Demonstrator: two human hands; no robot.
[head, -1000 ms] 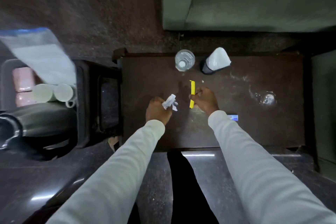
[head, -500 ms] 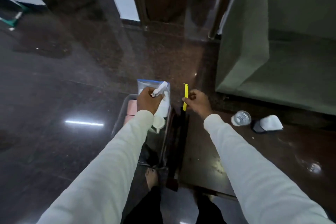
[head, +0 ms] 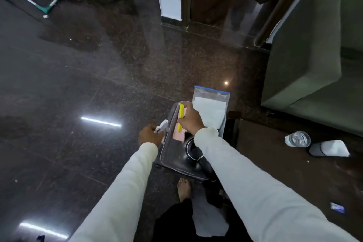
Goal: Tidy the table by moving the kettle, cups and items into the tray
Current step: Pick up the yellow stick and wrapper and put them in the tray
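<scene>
The right hand (head: 191,122) pinches a yellow stick (head: 180,117), long axis upright, directly over the tray (head: 170,155), so it is the nearer. The left hand (head: 150,136) grips crumpled paper (head: 162,126) just outside the tray's left rim. Half a second ago both hands were further right and the stick hung over the worktop (head: 294,171) edge.
</scene>
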